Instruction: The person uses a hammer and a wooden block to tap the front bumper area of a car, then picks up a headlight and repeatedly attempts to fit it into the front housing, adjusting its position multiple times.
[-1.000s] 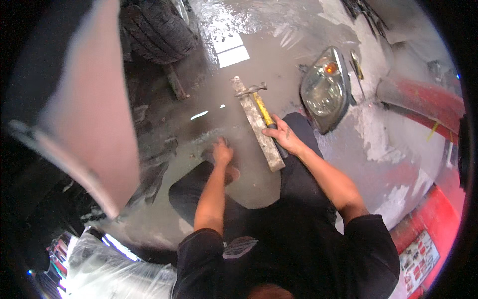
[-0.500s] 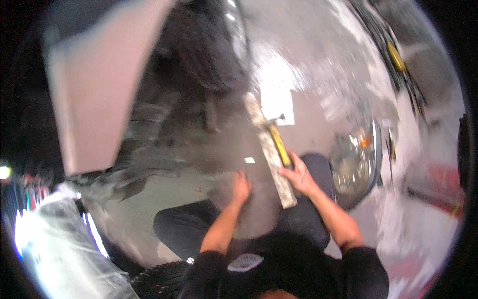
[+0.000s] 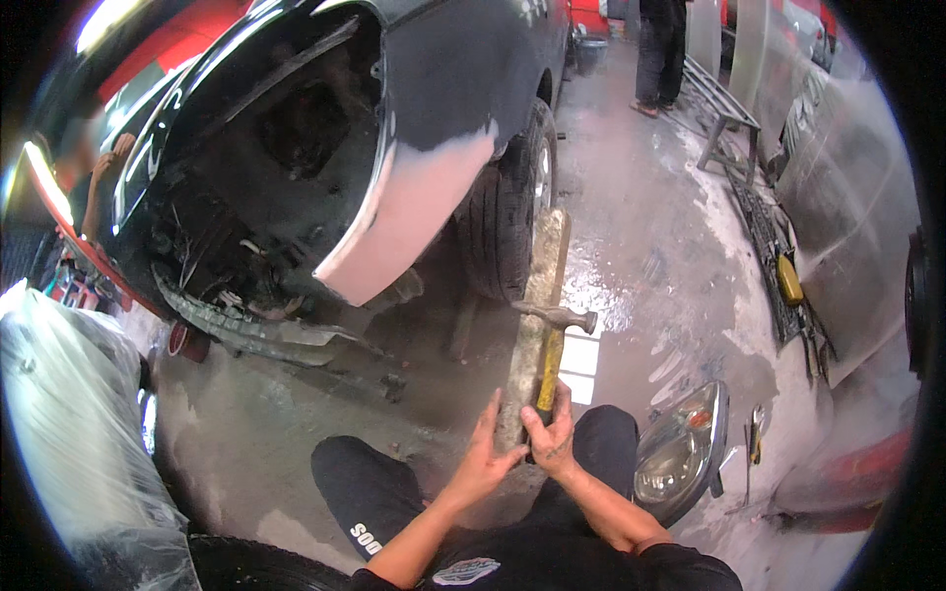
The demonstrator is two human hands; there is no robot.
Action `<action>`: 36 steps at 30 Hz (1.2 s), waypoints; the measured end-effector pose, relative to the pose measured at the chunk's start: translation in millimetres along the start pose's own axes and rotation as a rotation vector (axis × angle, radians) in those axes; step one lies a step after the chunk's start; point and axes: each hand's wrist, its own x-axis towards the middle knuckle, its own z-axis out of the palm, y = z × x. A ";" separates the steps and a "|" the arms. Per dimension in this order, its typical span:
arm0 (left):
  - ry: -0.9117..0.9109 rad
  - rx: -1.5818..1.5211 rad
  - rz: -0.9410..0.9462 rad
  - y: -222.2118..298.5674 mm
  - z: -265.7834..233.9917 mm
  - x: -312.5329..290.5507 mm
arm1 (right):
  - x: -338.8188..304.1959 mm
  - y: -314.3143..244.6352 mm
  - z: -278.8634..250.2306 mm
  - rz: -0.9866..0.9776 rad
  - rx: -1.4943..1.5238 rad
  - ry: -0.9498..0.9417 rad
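My right hand [image 3: 554, 438] is closed round the yellow and black handle of a hammer [image 3: 550, 372], its metal head upward and away from me. Alongside the handle stands a long, worn, whitish bar [image 3: 522, 369], perhaps wood, with the hammer head lying across it. My left hand [image 3: 483, 463] grips the lower end of this bar, thumb on the near side and fingers along its left edge. Both hands are close together in front of my knees. Beyond them is a dark car fender [image 3: 424, 207] with a pink filler patch at its lower corner.
The car's front tyre [image 3: 493, 231] is just past the bar. A detached headlight [image 3: 680, 453] lies right of my knee, with pliers [image 3: 757, 433] beside it. Plastic sheeting [image 3: 69, 414] covers something at left. A metal bench frame [image 3: 724, 118] and a standing person [image 3: 662, 49] are farther back.
My left hand has come up from the floor and taken hold of the bar's lower end. Bar and hammer now stand more upright. My view has tilted up to show more of the car.
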 end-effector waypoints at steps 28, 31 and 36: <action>0.609 0.617 0.303 55.0 -133.8 -14.7 | 73.0 -67.0 0.8 -0.217 0.002 -0.002; 0.637 0.673 0.327 59.2 -143.2 -16.7 | 80.6 -60.8 1.7 -0.283 -0.053 -0.044; 0.646 0.730 0.335 62.6 -151.7 -19.5 | 93.1 -61.7 0.5 -0.485 -0.109 -0.143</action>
